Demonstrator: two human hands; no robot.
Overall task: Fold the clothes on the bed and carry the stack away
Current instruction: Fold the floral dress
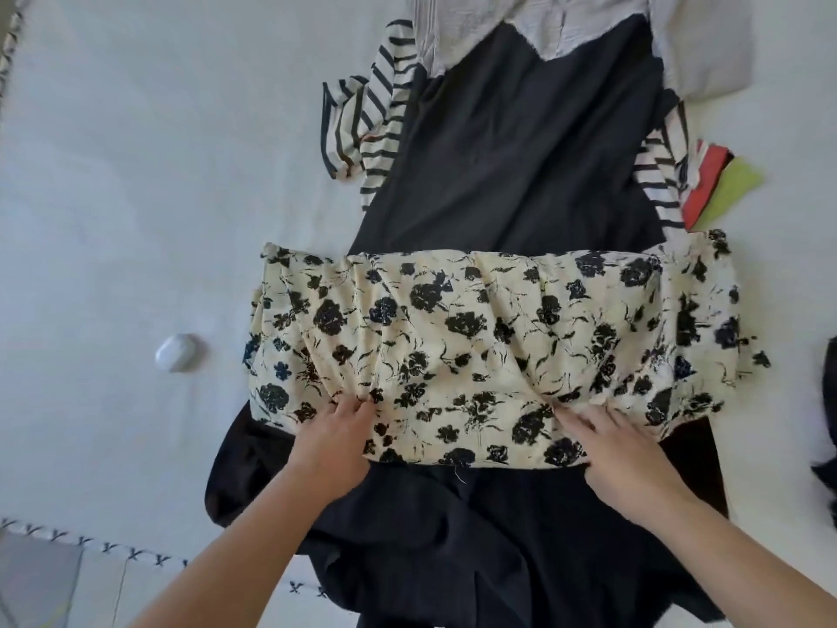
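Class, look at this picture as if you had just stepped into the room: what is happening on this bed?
A person is folding laundry on a white bed. Both hands grip the near edge of a cream garment with black flowers, the left hand and the right hand bunching the cloth. It lies across a dark garment. Striped clothes and a pale shirt wait beyond, unfolded. A small white case sits to the left.

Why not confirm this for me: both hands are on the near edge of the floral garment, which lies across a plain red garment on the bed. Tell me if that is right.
One detail is wrong. The head view shows the floral garment lying across a dark navy garment, not a red one. The rest holds: the left hand and right hand are both on its near edge, on the bed.
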